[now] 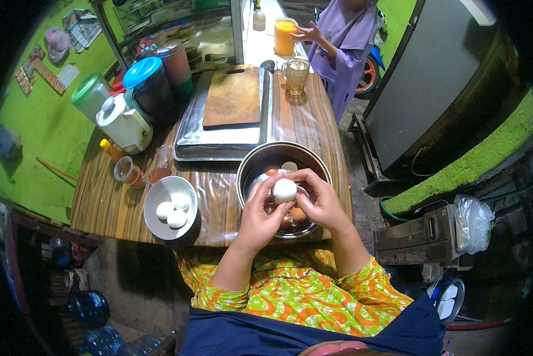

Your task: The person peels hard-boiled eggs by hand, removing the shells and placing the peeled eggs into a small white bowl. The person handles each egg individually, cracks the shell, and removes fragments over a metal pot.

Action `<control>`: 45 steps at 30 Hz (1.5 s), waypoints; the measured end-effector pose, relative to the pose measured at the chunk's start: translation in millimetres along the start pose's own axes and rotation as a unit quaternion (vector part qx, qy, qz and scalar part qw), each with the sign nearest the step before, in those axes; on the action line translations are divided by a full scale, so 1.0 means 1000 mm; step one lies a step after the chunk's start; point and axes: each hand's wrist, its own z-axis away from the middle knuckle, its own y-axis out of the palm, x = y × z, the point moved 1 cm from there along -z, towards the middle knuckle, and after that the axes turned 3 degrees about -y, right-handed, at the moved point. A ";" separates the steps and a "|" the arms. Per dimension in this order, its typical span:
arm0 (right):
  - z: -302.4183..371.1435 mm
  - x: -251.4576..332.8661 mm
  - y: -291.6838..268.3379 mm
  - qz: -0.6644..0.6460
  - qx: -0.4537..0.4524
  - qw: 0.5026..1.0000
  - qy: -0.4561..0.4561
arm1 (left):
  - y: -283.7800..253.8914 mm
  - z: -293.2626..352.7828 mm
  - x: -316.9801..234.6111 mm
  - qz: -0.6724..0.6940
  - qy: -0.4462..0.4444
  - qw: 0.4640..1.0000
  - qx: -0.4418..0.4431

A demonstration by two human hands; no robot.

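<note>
A white, peeled-looking egg [285,190] is held between my two hands, above a round metal pot [242,172]. My left hand [259,210] curls its fingers and thumb around the egg's left side. My right hand [321,202] closes on it from the right, fingertips along its top and edge. Inside the pot are several brown eggs [299,214], partly hidden by my hands, and whitish pieces near the far side. To the left stands a white bowl [152,193] with three peeled eggs [177,219] in it.
Beyond the pot, a wooden cutting board [234,98] rests on an upturned metal tray [219,148]. A glass mug [295,77], a white jug [124,124] and lidded containers [150,83] share the table. Another person [343,53] stands at the far right by an orange-filled pitcher [285,38].
</note>
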 end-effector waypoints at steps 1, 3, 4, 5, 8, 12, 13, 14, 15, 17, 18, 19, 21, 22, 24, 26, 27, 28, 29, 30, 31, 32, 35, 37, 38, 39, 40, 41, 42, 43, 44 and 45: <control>0.000 -0.002 0.000 -0.038 0.001 0.999 0.003 | 0.000 0.000 0.000 0.006 0.001 1.000 -0.002; 0.000 -0.005 0.002 -0.069 -0.011 0.998 -0.001 | 0.001 0.001 0.000 0.018 0.002 1.000 -0.005; -0.001 -0.006 0.003 -0.062 -0.025 0.998 -0.008 | 0.001 0.001 0.000 0.011 0.006 1.000 -0.003; -0.001 -0.007 0.003 -0.057 -0.040 0.997 -0.015 | 0.000 0.001 0.000 0.005 0.010 1.000 -0.001; 0.000 -0.006 0.000 -0.033 0.002 0.999 -0.003 | 0.001 0.001 0.001 0.010 0.013 1.000 0.002; 0.000 -0.002 0.002 0.007 -0.023 1.000 0.018 | 0.000 0.001 0.001 -0.026 0.028 0.999 0.006; -0.001 -0.001 0.002 0.023 -0.029 0.999 0.019 | 0.000 0.001 0.002 -0.026 0.025 0.999 0.007; -0.002 0.000 0.003 0.038 -0.033 0.999 0.018 | 0.000 0.001 0.002 -0.026 0.019 0.999 0.008; -0.004 0.001 0.003 0.044 -0.042 0.998 0.012 | -0.001 0.000 0.002 -0.018 0.016 1.000 0.011; -0.007 0.001 0.004 0.055 -0.057 0.997 0.002 | -0.002 -0.001 0.003 0.009 -0.003 1.000 0.017; -0.006 0.002 0.002 0.049 -0.055 0.997 0.001 | -0.003 0.000 0.004 0.059 -0.019 0.998 0.024; -0.006 0.003 0.001 0.055 -0.054 0.997 0.000 | -0.003 0.000 0.004 0.109 -0.035 0.993 0.030; -0.008 0.002 -0.001 0.055 -0.041 0.998 0.006 | -0.004 -0.002 0.006 0.213 -0.060 0.975 0.017; -0.009 0.001 -0.002 0.055 -0.034 0.998 0.013 | -0.007 -0.001 0.005 0.260 -0.090 0.961 0.038; -0.011 -0.001 -0.006 0.043 -0.019 0.998 0.040 | -0.012 -0.001 0.004 0.341 -0.133 0.928 0.068; -0.013 -0.003 -0.009 0.020 -0.008 0.998 0.052 | -0.013 -0.004 0.004 0.399 -0.166 0.899 0.079; -0.013 -0.004 -0.009 0.028 -0.010 0.999 0.025 | -0.013 -0.005 0.004 0.417 -0.166 0.891 0.066; -0.013 -0.004 -0.009 0.037 -0.011 0.999 -0.001 | -0.012 -0.004 0.005 0.424 -0.174 0.887 0.047; -0.014 -0.005 -0.008 0.034 -0.016 0.999 -0.012 | -0.010 -0.004 0.005 0.428 -0.180 0.885 0.028; -0.010 -0.005 -0.007 0.011 -0.009 0.998 0.060 | -0.007 -0.004 0.006 0.368 -0.188 0.911 0.007; -0.009 -0.005 -0.006 -0.003 -0.009 0.999 0.052 | -0.005 -0.003 0.005 0.317 -0.170 0.933 0.000; -0.007 -0.004 -0.005 -0.018 -0.009 0.999 0.044 | -0.003 -0.003 0.005 0.261 -0.143 0.955 -0.002; -0.004 0.000 -0.005 -0.091 -0.022 0.995 0.044 | -0.002 -0.002 0.004 0.175 -0.108 0.979 -0.011; -0.003 0.001 -0.008 -0.133 -0.032 0.990 0.046 | -0.003 0.000 0.004 0.209 -0.132 0.969 -0.002; -0.004 0.001 -0.009 -0.146 -0.035 0.988 0.046 | -0.003 -0.001 0.004 0.191 -0.113 0.975 -0.012; -0.005 0.001 -0.011 -0.158 -0.038 0.986 0.045 | -0.004 -0.001 0.004 0.179 -0.090 0.980 -0.020; -0.006 0.000 -0.012 -0.176 -0.043 0.983 0.028 | -0.005 -0.002 0.004 0.167 -0.069 0.983 -0.027; -0.007 -0.001 -0.014 -0.190 -0.048 0.980 0.024 | -0.006 -0.002 0.005 0.174 -0.065 0.982 -0.024; -0.007 -0.002 -0.015 -0.204 -0.054 0.977 0.021 | -0.008 -0.003 0.005 0.182 -0.064 0.981 -0.020; -0.007 -0.003 -0.016 -0.223 -0.060 0.973 0.016 | -0.010 -0.003 0.006 0.192 -0.060 0.979 -0.017; -0.006 -0.004 -0.017 -0.248 -0.076 0.965 0.028 | -0.011 -0.003 0.006 0.198 -0.059 0.978 -0.012; -0.006 -0.005 -0.018 -0.254 -0.078 0.964 0.029 | -0.012 -0.003 0.006 0.205 -0.056 0.977 -0.007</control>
